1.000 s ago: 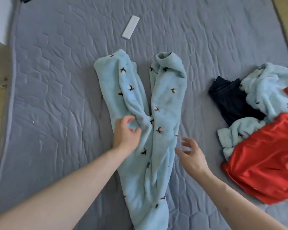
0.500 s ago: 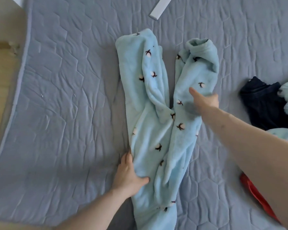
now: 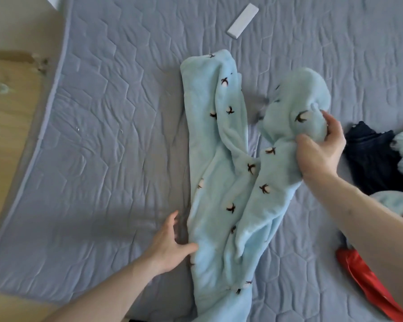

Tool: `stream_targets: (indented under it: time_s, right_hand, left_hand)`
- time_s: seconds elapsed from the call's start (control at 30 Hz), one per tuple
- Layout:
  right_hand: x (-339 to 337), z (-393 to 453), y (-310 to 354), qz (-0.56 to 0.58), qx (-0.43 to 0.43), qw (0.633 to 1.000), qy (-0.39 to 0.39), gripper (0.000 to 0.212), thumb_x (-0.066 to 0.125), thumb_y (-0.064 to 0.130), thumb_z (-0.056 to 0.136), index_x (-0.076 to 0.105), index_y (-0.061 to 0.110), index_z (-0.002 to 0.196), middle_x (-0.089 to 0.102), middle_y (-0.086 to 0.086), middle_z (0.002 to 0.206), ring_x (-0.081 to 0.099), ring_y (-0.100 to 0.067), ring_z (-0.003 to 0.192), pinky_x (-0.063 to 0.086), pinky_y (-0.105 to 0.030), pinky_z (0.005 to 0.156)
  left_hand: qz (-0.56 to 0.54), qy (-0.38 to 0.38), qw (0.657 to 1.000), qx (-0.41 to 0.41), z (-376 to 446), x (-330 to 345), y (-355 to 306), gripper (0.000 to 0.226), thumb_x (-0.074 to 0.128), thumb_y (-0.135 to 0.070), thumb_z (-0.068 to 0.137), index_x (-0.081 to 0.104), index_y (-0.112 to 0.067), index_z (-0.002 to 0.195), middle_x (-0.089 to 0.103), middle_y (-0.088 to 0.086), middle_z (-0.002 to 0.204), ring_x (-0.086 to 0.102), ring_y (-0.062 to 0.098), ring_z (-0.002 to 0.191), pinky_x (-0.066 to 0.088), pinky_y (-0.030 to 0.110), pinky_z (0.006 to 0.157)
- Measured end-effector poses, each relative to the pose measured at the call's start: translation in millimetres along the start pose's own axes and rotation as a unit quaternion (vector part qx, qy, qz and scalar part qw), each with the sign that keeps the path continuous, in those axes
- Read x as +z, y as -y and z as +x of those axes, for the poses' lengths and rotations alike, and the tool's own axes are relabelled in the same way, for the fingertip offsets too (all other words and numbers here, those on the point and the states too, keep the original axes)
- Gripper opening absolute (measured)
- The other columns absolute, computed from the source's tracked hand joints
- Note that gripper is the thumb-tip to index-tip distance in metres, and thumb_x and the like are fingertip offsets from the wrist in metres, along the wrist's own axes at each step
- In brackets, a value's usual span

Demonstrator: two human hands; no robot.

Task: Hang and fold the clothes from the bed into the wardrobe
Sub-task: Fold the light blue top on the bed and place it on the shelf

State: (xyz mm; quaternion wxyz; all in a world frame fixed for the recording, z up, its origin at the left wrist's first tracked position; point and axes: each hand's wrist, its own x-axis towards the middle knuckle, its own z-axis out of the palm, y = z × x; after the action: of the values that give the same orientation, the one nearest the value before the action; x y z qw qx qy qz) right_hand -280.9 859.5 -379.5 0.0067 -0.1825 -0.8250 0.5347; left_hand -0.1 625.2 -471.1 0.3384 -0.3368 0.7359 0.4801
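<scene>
Pyjama trousers (image 3: 221, 189) lie lengthwise, legs pointing away (right hand (image 3: 319, 152) gripping one, left hand (image 3: 170, 245) flat).

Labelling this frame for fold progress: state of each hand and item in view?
Left hand: flat, pressing the pants' edge.
Right hand: gripping one pant leg, lifted.
Blue fleece pants: unfolded, legs spread on the bed.
Dark garment: crumpled.
Red garment: unfolded.
White bar: lying flat.

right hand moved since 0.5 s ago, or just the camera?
Yes. The right hand has shifted toward the outer edge of the right leg of the light blue fleece pants, judged against their print, and now grips bunched fabric there.
</scene>
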Motion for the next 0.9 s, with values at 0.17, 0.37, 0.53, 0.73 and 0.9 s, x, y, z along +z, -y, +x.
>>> stream_targets:
  time_s: [0.17, 0.37, 0.53, 0.73, 0.9]
  right_hand:
    - [-24.1, -69.3, 11.1, -0.154, -0.214, 0.946, 0.190, 0.062, 0.067, 0.005, 0.076, 0.060, 0.042, 0.125, 0.068, 0.019, 0.107, 0.065, -0.004, 0.099, 0.052, -0.020, 0.085]
    - [-11.7, -140.0, -13.2, -0.318, -0.208, 0.797, 0.469, 0.084, 0.068, 0.016, 0.084, 0.032, 0.044, 0.155, 0.044, 0.022, 0.149, 0.048, -0.013, 0.119, 0.046, -0.033, 0.101]
    - [3.8, -164.0, -27.9, -0.187, -0.145, 0.874, 0.424, 0.063, 0.071, 0.019, 0.089, 0.049, 0.043, 0.143, 0.041, 0.024, 0.150, 0.061, -0.001, 0.101, 0.053, -0.025, 0.090]
    - [26.0, -117.1, -25.2, -0.261, -0.084, 0.944, 0.183, 0.072, 0.074, 0.051, 0.083, 0.044, 0.026, 0.143, 0.046, 0.007, 0.145, 0.044, -0.015, 0.128, 0.038, -0.029, 0.103]
    - [49.5, -82.5, -17.9, -0.316, 0.131, 0.902, 0.262, 0.082, 0.076, 0.064, 0.070, 0.046, 0.022, 0.134, 0.060, 0.001, 0.119, 0.064, -0.023, 0.105, 0.047, -0.033, 0.076]
  left_hand:
    - [-0.044, -0.088, 0.995, 0.036, -23.0, -10.7, -14.5, 0.079, 0.075, -0.030, 0.083, 0.031, -0.038, 0.148, 0.047, -0.019, 0.140, 0.057, -0.005, 0.107, 0.042, 0.014, 0.076]
    - [-0.175, -0.136, 0.973, 0.062, -32.4, -21.5, -43.5, 0.060, 0.071, -0.038, 0.069, 0.053, -0.032, 0.127, 0.059, -0.017, 0.127, 0.065, -0.001, 0.096, 0.057, 0.034, 0.085]
    - [-0.252, -0.139, 0.956, 0.049, -29.4, -30.5, -75.7, 0.052, 0.068, -0.055, 0.059, 0.065, -0.037, 0.108, 0.069, -0.013, 0.115, 0.068, 0.000, 0.092, 0.059, 0.046, 0.090]
    - [-0.165, -0.111, 0.978, 0.060, 5.3, -42.5, -128.9, 0.083, 0.075, -0.056, 0.080, 0.042, -0.027, 0.150, 0.057, -0.009, 0.142, 0.057, 0.010, 0.123, 0.045, 0.032, 0.107]
    - [-0.051, -0.067, 0.993, 0.078, 18.4, -39.9, -169.1, 0.022, 0.070, -0.035, 0.089, 0.066, -0.026, 0.109, 0.070, -0.004, 0.105, 0.064, 0.019, 0.093, 0.045, 0.023, 0.071]
